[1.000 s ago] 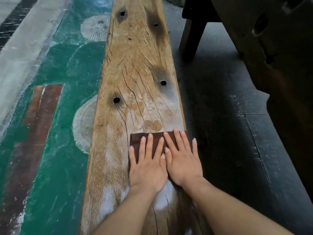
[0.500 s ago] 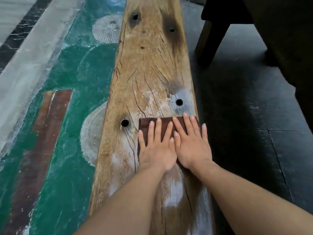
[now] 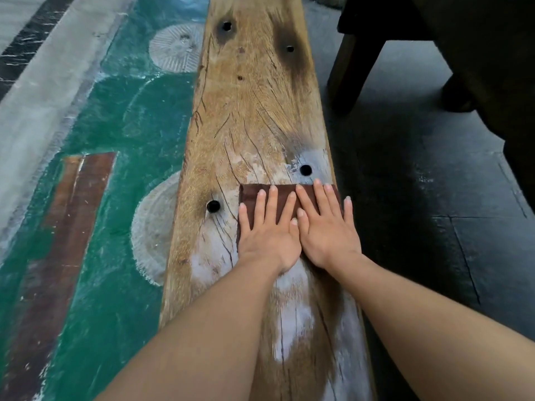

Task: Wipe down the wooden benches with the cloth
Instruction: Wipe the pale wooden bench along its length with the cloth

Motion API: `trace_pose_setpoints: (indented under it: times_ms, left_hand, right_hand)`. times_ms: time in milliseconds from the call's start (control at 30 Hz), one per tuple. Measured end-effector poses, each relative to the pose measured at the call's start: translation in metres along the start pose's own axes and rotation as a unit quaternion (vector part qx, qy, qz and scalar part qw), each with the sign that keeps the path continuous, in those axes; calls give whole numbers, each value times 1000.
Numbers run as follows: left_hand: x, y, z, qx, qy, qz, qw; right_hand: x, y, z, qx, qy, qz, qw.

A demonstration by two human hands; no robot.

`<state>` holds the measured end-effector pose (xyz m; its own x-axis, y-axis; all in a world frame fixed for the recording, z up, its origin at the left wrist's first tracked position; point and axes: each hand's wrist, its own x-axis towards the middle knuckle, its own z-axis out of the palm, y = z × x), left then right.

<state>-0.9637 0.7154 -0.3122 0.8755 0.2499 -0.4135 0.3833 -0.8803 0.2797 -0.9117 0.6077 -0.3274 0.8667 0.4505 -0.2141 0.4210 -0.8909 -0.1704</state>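
A dark brown folded cloth (image 3: 252, 193) is laid flat on the wooden desk (image 3: 254, 111), on its right half, with the cloth's right edge reaching the desk's right edge. It is pressed down by both hands side by side. The left hand (image 3: 269, 238) is set on its left part and the right hand (image 3: 327, 233) on its right part, and the two are touching at the thumbs. The grip of each hand is wide: the fingers are held straight and slightly spread, palms down, and nothing is curled round the cloth. The cloth's near edge is hidden under the hands.

A round hole (image 3: 305, 170) is found just beyond the cloth's far right corner, and a second hole (image 3: 213, 206) just beside its left edge. A third hole (image 3: 226, 26) and a fourth hole (image 3: 289, 48) are seen far up the plank, within dark stains. The wood is cracked along the grain and marked with whitish patches (image 3: 292, 322) between the forearms.

To the left of the desk a green painted floor (image 3: 115, 140) is seen, with a pale round motif (image 3: 153, 227) and a brown stripe (image 3: 72, 212). To the right a dark stone floor (image 3: 405, 198) is seen, with a dark furniture leg (image 3: 353, 73) stood on it.
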Motion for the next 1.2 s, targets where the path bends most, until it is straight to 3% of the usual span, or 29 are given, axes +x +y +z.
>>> trace_pose_setpoints:
  times_ms: [200,467,567,733,967,1067,1133,1200]
  left_hand:
    - [-63,-18,25,-6,49,15,999]
    - [-189,-46,72,4,129,-2,992]
    - [-230,-56,97,35,174,-25,984]
    - [-285,-88,137,130,171,-38,976]
    - [-302,-108,140,169,219,9,961]
    - [-287,-117,131,227,257,43,938]
    - [-274,-118,122,206,239,38,948]
    - [-261,-113,116,137,214,25,967]
  right_hand:
    - [-61,-21,11,-19,25,-10,999]
    - [-176,-62,29,9,-14,-35,999]
    - [-215,-74,40,30,11,-58,998]
    - [-266,-90,64,2,61,-90,994]
    - [-288,-99,66,-48,37,-89,994]
    - [-272,-114,54,-22,94,-105,990]
    - [-257,-123,47,26,103,-92,990]
    - [-242,-124,48,16,58,-84,995]
